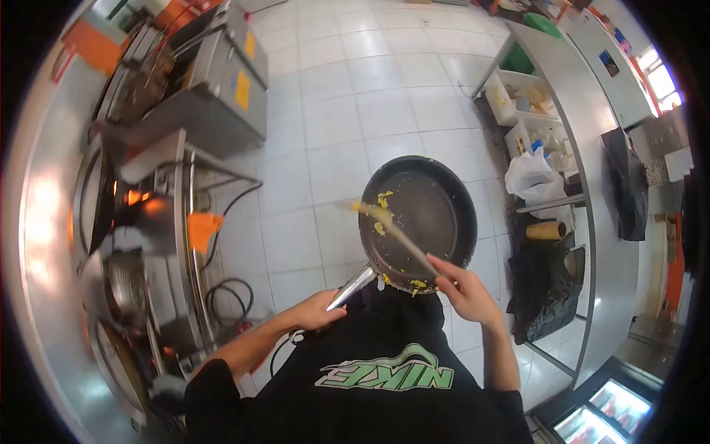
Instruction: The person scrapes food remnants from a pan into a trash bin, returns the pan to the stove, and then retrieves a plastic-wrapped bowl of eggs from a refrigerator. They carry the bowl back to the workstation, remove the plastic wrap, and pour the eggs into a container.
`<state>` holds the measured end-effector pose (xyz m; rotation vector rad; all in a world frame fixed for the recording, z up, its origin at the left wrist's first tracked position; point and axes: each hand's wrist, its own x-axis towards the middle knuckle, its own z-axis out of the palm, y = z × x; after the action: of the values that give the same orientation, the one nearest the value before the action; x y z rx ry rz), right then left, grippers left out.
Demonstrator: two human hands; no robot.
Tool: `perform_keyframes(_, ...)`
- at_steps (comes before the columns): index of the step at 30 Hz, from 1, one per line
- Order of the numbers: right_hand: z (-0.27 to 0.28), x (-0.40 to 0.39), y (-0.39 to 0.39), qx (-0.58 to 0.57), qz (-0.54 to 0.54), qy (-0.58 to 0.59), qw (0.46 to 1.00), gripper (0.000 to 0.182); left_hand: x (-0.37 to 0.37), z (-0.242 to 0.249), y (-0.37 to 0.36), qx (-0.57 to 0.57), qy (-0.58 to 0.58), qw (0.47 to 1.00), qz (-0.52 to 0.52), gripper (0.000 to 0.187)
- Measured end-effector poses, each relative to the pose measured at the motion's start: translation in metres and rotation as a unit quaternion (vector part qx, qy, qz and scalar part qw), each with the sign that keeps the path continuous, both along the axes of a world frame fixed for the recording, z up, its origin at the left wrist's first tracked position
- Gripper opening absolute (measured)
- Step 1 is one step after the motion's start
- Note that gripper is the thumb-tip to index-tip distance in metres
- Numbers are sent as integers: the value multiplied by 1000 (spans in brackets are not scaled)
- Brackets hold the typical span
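Note:
My left hand [318, 309] is closed around the silver handle of a dark frying pan [433, 203], which I hold in front of my body above the floor. Yellow bits of food, perhaps egg, cling to the pan's left side and its near rim. In my right hand [466, 291] is the handle of a spatula [407, 240], its blade blurred and reaching over the pan's left edge. Yellow food [379, 213] is stuck on or beside that blade. The fingers of my right hand are wrapped round the handle.
At left stands a cooking range [133, 200] with a visible flame and a metal wok [126, 288]. An orange cloth [203, 231] hangs at its edge, and a black hose [229, 296] lies on the floor. Along the right runs a steel table [584, 118] with bins and bags beneath.

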<state>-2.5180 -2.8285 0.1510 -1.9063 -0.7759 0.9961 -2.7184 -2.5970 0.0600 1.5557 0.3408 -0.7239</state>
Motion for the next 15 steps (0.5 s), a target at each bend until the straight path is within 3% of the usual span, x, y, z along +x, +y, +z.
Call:
perform_keyframes(2,-16,51,14,10,-119,-13,993,38,57,-3,23,-24,43,999,-6,14)
perform_keyframes(5,-10,128,19,30,-150,41,987,38,145,-9,56,16,51,998,-35,14)
perform_keyframes(7,-18,160,22,12,-148,52,987,39,182,-22,78,19,-7,997,-69,15)
perform_keyframes(9,-15,215,25,-56,-77,-3,995,40,239,-33,99,81,-70,993,-50,18)
perform_keyframes(11,-7,265,38,-78,-100,-12,992,39,306,0,115,100,69,991,-55,26)
perform_keyframes(15,15,375,75,-127,-99,-49,986,36,402,2,151,22,35,999,-17,19)
